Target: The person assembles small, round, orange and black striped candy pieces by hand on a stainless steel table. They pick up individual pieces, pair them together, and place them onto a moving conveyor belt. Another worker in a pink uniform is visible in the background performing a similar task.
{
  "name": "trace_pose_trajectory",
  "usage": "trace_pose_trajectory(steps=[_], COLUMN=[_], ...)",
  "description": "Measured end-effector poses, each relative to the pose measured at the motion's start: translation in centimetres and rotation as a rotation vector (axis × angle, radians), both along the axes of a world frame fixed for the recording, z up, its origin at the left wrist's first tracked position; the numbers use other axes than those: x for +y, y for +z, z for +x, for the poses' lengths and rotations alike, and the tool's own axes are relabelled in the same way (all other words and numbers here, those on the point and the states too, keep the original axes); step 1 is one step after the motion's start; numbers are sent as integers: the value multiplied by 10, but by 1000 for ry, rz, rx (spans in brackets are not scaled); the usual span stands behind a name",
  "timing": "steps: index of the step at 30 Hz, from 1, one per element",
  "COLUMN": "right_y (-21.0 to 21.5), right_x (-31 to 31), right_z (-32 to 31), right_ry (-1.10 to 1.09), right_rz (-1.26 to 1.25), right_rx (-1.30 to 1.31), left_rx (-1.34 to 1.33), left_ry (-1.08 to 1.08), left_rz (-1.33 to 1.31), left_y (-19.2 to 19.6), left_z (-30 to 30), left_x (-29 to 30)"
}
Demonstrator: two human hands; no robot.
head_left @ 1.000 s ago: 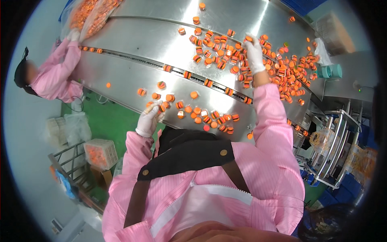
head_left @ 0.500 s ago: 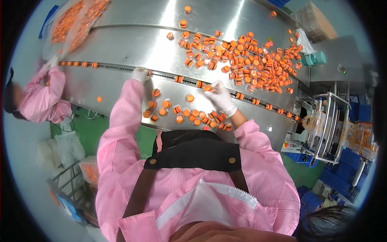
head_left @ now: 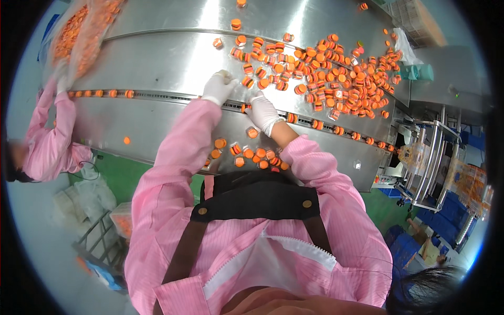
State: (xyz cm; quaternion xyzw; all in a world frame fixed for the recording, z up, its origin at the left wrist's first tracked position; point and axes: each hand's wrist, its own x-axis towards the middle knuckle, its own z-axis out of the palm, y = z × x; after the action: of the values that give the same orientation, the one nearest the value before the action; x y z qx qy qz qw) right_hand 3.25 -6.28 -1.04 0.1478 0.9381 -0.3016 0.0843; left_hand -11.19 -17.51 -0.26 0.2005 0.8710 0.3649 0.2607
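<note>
Both white-gloved hands work at the slotted track [head_left: 157,96] that crosses the steel table [head_left: 157,58]: the left hand [head_left: 218,86] is curled shut with nothing visible in its grip, and the right hand [head_left: 263,111], at its four o'clock, has its fingers bent down over the track, though whether it grips a cap I cannot tell. Small round orange caps [head_left: 336,68] lie thickest at two o'clock from the hands, a smaller cluster [head_left: 252,155] sits at six o'clock near the table's near edge, and bare steel lies open toward eleven o'clock. At nine o'clock a co-worker's gloved hand [head_left: 62,84] holds a clear bag of orange caps [head_left: 79,31].
</note>
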Motion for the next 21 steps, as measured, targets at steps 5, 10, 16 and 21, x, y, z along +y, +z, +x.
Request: trace_pose_trajectory(steps=[5, 10, 16, 21], right_y=[29, 38, 18, 23], right_x=[19, 36, 41, 34], right_z=[12, -14, -28, -16], right_ry=[-198, -234, -162, -319], right_rz=[53, 179, 129, -198], right_rx=[57, 125, 32, 210], left_rx=[112, 187, 245, -294], left_ry=[-34, -99, 49, 368], left_rz=[-150, -200, 107, 306], left_y=[-13, -13, -10, -10], left_z=[15, 30, 28, 6], left_x=[47, 52, 1, -68])
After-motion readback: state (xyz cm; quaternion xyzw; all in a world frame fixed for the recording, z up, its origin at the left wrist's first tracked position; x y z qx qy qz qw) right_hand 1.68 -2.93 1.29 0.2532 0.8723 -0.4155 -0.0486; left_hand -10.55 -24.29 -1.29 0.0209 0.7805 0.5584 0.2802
